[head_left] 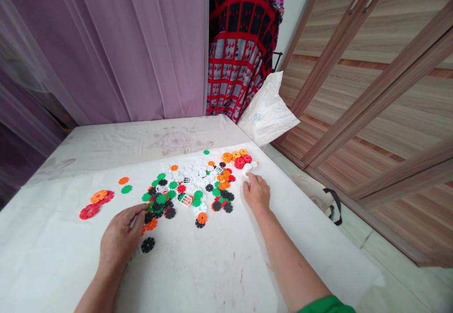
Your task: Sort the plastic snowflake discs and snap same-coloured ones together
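Note:
A spread-out heap of notched plastic discs, snowflake-type building pieces, covers the middle of the table, with black, white, orange, red and green discs mixed together. My left hand reaches to the heap's left edge, thumb and forefinger tips close together; what lies between them cannot be made out. Beyond the heap's right side, my right hand has its fingers stretched out and its thumb apart, its fingertips at some white discs. Just behind these sit grouped red discs and orange discs. Small white window-shaped pieces lie among the discs.
Red discs and an orange disc overlap at the left. One black disc lies in front of the heap. A white bag stands at the table's far right corner. Wooden cabinet doors rise at the right.

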A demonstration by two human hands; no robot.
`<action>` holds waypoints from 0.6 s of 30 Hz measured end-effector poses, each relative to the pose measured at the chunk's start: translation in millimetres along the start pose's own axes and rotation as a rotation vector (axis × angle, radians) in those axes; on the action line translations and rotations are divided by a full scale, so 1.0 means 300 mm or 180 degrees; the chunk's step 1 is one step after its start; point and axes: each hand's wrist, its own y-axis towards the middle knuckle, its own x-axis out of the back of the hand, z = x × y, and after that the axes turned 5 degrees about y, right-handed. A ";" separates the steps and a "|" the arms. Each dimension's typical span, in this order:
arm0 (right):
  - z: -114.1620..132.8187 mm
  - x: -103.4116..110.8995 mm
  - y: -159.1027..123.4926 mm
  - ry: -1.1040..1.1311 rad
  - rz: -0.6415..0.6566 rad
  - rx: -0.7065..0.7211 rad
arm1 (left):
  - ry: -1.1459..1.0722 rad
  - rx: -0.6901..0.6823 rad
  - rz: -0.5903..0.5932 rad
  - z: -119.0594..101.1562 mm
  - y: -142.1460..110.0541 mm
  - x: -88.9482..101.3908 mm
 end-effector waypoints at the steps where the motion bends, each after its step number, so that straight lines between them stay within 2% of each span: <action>1: 0.010 0.002 0.001 -0.0031 0.0113 0.0071 | -0.0007 -0.0005 0.0002 0.001 0.000 -0.001; 5: 0.046 0.011 0.028 -0.0168 0.0473 0.0200 | -0.0017 -0.0005 -0.0011 0.007 -0.003 -0.007; 9: 0.054 0.023 0.066 -0.0236 0.0668 0.0117 | -0.0041 -0.0029 -0.0034 0.006 -0.003 -0.006; 18: 0.018 0.013 0.072 0.0177 0.0411 -0.0222 | -0.0028 -0.0052 -0.0028 0.011 0.000 -0.007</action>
